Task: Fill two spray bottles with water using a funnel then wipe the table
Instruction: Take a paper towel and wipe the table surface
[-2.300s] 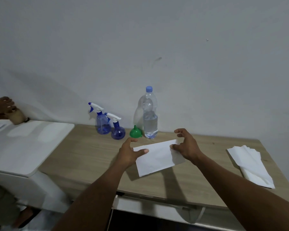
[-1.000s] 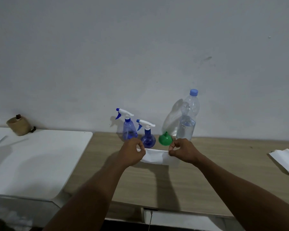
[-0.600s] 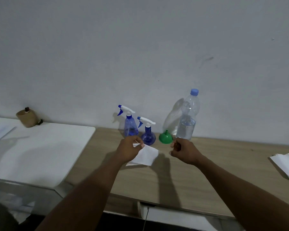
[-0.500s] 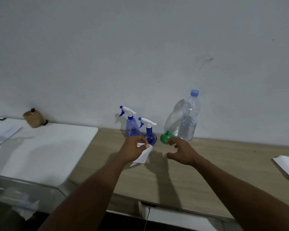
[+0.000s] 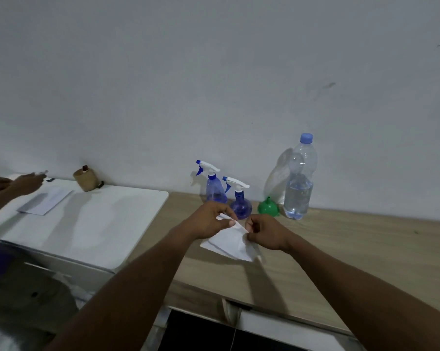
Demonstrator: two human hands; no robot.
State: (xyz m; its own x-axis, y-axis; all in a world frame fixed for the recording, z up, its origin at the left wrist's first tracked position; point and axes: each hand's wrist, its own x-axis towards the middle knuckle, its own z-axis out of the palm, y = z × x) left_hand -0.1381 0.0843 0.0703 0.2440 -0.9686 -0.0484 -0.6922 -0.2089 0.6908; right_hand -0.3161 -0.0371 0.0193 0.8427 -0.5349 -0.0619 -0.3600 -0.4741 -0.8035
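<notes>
Left hand (image 5: 207, 221) and right hand (image 5: 265, 233) both pinch white tissue (image 5: 230, 243) (folded, above the wooden table (image 5: 340, 249)), just before green funnel (image 5: 268, 206).

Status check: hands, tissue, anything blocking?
Left hand and right hand pinch tissue over table. Spray bottles, funnel, water bottle stand behind, caps on, untouched. Nothing between hands and bottles.
</notes>
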